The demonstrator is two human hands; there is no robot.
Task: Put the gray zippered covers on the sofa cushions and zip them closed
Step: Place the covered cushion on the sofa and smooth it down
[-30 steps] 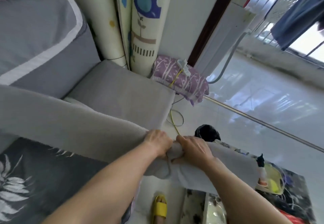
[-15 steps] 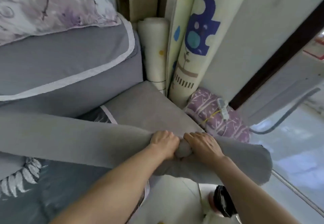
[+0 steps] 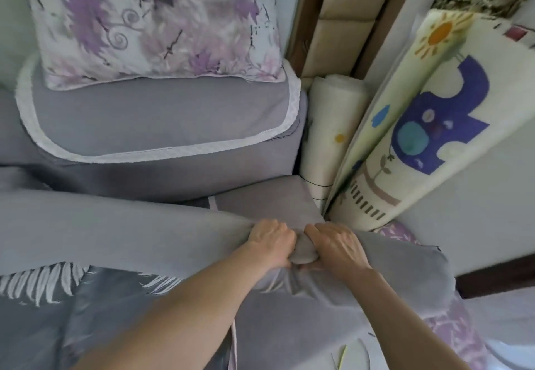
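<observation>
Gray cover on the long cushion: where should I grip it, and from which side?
Probably the bunched fold of the gray cover between the left hand and right hand: slack gathers there. Come from above, one hand each side. The stretched face to the left looks taut, with nothing to pinch.

Cushion cover [image 3: 121, 224] is plain gray, the pillow [image 3: 150, 22] white with purple flowers, dark sheet [image 3: 58, 311] has white feathery prints, rolled mat [image 3: 419, 138] cream with a blue elephant.
</observation>
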